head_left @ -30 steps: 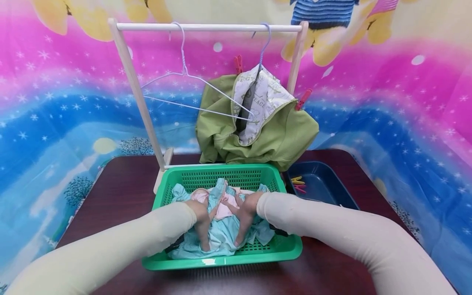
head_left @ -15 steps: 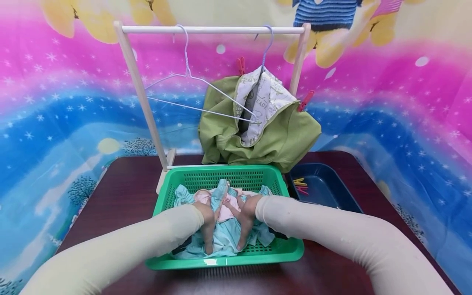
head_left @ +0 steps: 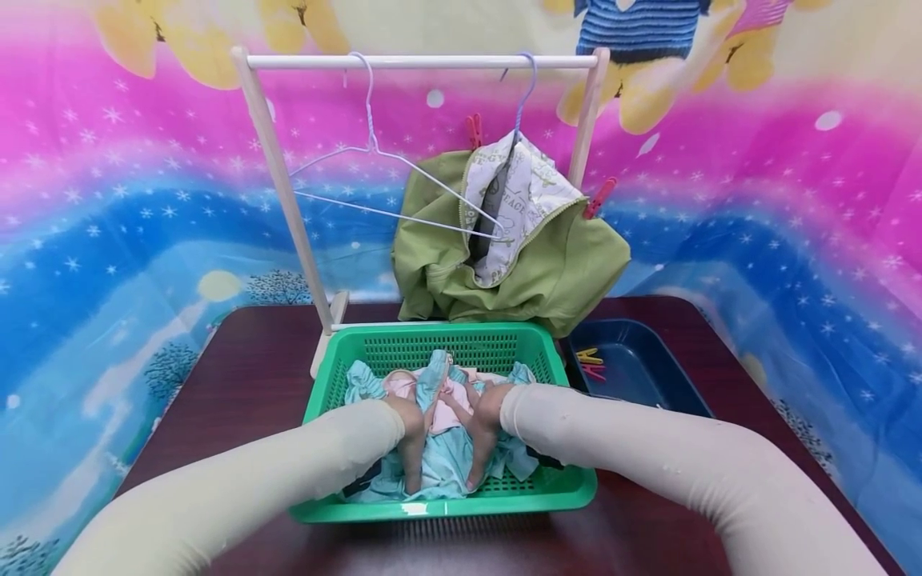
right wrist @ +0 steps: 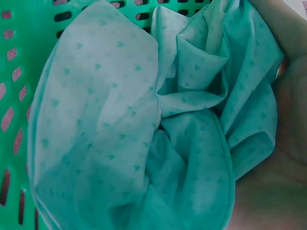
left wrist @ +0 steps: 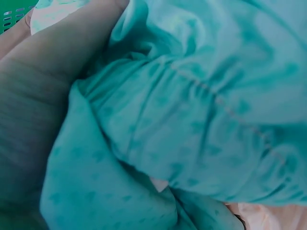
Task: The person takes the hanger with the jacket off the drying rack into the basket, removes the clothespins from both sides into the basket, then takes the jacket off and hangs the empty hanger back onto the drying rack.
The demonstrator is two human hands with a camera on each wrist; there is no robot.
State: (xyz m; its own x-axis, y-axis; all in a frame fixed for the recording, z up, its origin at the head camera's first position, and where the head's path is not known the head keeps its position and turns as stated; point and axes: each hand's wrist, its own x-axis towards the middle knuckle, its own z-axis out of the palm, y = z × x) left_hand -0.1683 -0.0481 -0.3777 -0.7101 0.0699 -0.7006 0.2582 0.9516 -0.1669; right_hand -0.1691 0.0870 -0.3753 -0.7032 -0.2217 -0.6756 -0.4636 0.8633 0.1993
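A teal jacket (head_left: 442, 460) with small darker prints and a pink lining lies rumpled in a green plastic basket (head_left: 461, 510). Both hands reach down into the basket from the front. My left hand (head_left: 412, 436) grips the jacket on its left side, thumb side uppermost. Close opposite it, my right hand (head_left: 486, 432) holds the right side, and the fingertips of both come near each other by the front edge with the zip (head_left: 448, 360). In the left wrist view, a gathered elastic seam (left wrist: 211, 96) runs beside the hand. Folded cloth hides many of the fingertips.
Behind the basket stands a wooden rack (head_left: 270, 160) with an empty wire hanger (head_left: 370, 148). A green jacket (head_left: 576, 256) hangs there too, with red clothespins (head_left: 599, 198) on it. At the right, a dark blue tray (head_left: 634, 360) holds yellow and pink clothespins (head_left: 591, 360).
The head view has shifted slightly, so the rack and basket appear a little further right. Both hands stay at the teal jacket with barely any visible movement.
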